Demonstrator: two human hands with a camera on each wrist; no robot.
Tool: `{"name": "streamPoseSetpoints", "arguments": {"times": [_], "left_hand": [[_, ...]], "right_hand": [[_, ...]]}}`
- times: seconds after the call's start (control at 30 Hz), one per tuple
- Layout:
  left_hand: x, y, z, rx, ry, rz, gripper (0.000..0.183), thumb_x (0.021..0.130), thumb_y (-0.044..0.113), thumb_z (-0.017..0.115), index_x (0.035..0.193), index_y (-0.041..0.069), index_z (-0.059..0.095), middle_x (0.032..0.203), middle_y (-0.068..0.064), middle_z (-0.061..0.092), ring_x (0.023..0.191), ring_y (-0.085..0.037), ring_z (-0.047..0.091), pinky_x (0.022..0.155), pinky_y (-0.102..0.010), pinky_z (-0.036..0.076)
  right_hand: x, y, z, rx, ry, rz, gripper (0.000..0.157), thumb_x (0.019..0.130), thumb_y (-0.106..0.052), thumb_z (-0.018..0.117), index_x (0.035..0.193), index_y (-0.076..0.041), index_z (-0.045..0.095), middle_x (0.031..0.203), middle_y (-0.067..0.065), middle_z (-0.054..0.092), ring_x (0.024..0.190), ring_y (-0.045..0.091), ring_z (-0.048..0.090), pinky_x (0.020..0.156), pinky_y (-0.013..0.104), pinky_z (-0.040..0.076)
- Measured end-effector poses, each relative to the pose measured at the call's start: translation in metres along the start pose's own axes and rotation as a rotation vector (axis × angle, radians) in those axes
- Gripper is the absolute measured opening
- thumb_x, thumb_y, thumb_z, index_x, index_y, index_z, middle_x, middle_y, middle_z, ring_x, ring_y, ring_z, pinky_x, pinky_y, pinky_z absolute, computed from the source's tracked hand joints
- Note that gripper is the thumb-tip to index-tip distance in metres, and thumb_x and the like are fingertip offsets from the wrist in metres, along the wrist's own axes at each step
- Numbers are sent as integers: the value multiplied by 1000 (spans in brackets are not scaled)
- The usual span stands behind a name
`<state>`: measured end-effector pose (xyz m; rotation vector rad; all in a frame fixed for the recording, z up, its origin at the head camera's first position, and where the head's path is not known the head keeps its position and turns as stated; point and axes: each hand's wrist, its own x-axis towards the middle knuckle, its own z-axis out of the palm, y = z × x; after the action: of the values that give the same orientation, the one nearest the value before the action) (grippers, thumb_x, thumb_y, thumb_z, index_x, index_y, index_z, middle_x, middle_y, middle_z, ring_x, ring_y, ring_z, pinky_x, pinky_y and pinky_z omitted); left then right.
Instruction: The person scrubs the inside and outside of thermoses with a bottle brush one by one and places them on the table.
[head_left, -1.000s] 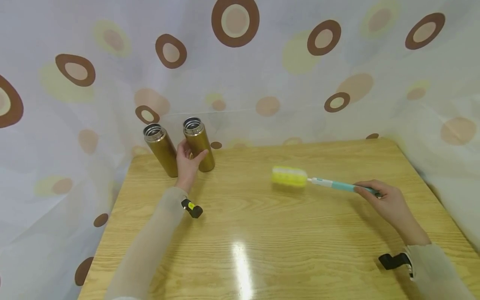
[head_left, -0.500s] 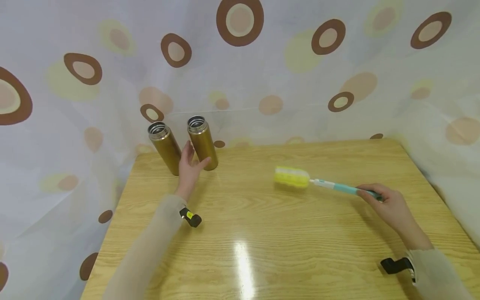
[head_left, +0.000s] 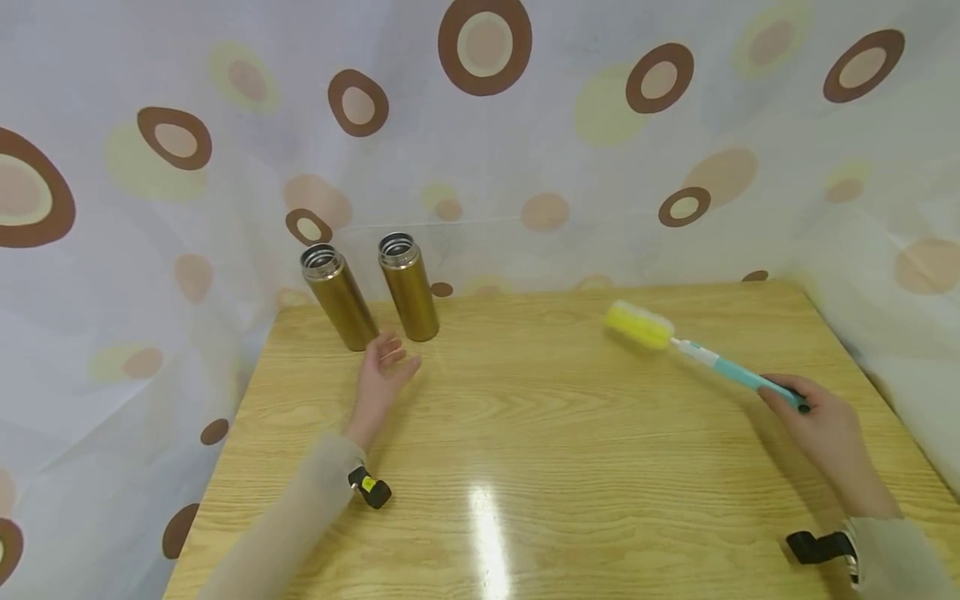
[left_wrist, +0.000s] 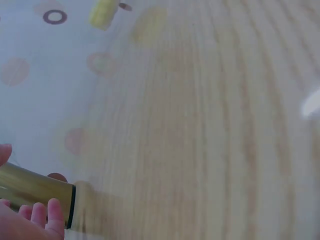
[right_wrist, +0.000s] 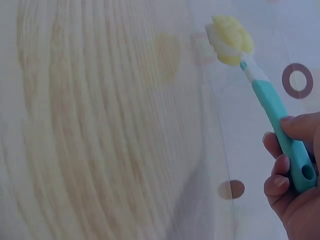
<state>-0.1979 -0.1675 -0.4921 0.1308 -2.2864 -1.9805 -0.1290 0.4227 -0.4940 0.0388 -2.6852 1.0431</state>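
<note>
Two gold thermos bottles without lids stand upright near the back left of the table: the left bottle (head_left: 341, 304) and the right bottle (head_left: 411, 296). My left hand (head_left: 381, 379) is just in front of them with loosely bent fingers and holds nothing. In the left wrist view, part of a gold bottle (left_wrist: 35, 187) shows behind the fingers (left_wrist: 56, 214). On the right, my right hand (head_left: 825, 429) grips the teal handle of a bottle brush (head_left: 738, 372). Its yellow and white sponge head (right_wrist: 230, 40) points away to the back left, above the table.
The wooden table (head_left: 555, 467) has a bright light reflection near its front. A patterned curtain (head_left: 495, 167) hangs along its back and sides. Each wrist carries a small black camera, such as the left wrist camera (head_left: 369, 486).
My left hand has let go of the right bottle and drawn back toward me. My right hand has moved right, and the sponge head has swung right and farther back.
</note>
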Motion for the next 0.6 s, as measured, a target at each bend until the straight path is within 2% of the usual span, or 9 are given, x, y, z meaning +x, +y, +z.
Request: {"name": "streamPoseSetpoints", "arguments": {"times": [0.13,0.23,0.3,0.37,0.5,0.53,0.6], "left_hand": [[-9,-4,1,40,-34,3,61,97,10,74,150,-1,44,146,-24,52,132,-37,54,107,-48,47],[-13,-7,2,82,-54,21,58,98,10,73,148,-2,46,143,-24,54,130,-37,55,105,-48,48],[-15,-7,3,107,-66,32,57,98,11,73,147,-2,47,142,-24,55,130,-37,56,104,-49,49],[-17,-7,4,120,-75,35,55,99,10,72,147,-1,47,142,-24,56,129,-37,56,104,-50,49],[-18,-7,5,138,-87,45,53,100,10,71,146,0,48,141,-23,55,129,-36,56,103,-50,50],[-18,-7,5,137,-89,47,53,100,11,71,146,0,48,141,-23,55,129,-36,56,103,-50,50],[-19,-7,5,134,-86,54,52,100,11,71,145,0,49,140,-24,55,128,-36,56,101,-49,50]], "right_hand": [[-5,10,-8,7,29,27,42,103,-26,67,139,-4,64,91,-35,57,54,9,45,46,27,36],[-8,15,-13,27,56,67,42,104,-27,66,144,-15,64,98,-45,49,51,10,42,45,28,34],[-11,17,-15,40,88,91,40,105,-27,65,144,-19,65,91,-42,51,45,12,37,42,29,31],[-12,19,-16,44,133,111,40,104,-26,65,143,-17,65,83,-41,52,42,10,36,39,28,31],[-13,21,-16,-8,207,150,42,104,-24,65,140,-2,65,68,-36,49,41,5,34,39,25,30],[-13,22,-15,-29,212,162,42,103,-23,66,137,2,65,68,-36,48,43,2,36,40,23,32],[-12,24,-16,-61,179,186,43,103,-24,66,134,6,65,69,-27,56,49,-4,40,44,21,35]]}}
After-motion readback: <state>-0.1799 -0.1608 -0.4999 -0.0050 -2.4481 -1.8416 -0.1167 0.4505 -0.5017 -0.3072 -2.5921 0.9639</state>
